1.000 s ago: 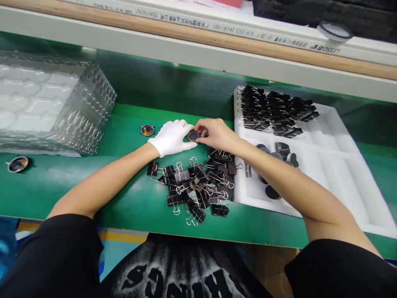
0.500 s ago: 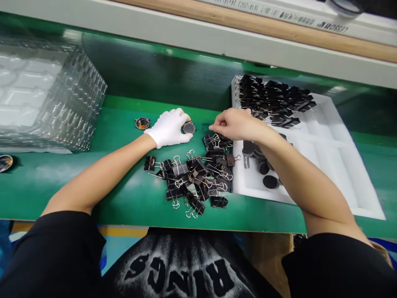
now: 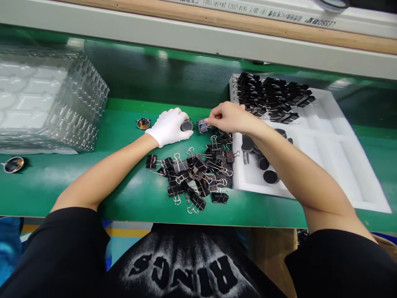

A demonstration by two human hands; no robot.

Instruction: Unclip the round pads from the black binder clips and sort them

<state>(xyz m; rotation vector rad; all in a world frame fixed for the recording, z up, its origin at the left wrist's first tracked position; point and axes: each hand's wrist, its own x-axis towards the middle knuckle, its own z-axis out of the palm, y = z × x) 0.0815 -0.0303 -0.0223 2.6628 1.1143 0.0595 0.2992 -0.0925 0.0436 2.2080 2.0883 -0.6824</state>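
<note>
My left hand (image 3: 169,126), in a white glove, holds a small round metal part (image 3: 187,125) down on the green bench, fingers curled around it. My bare right hand (image 3: 228,117) pinches a black binder clip (image 3: 202,126) by its wire handles, right beside the round part. A loose pile of black binder clips (image 3: 197,174) lies just in front of both hands.
A white foam tray (image 3: 325,153) at the right holds rows of clipped parts (image 3: 273,98) and several dark discs (image 3: 263,163). A stack of clear plastic trays (image 3: 46,103) stands at the left. Two more round parts (image 3: 143,123) (image 3: 13,164) lie on the bench.
My right hand left the round part, reached toward the clip pile, and now holds a binder clip next to the part. My left hand stayed on the part.
</note>
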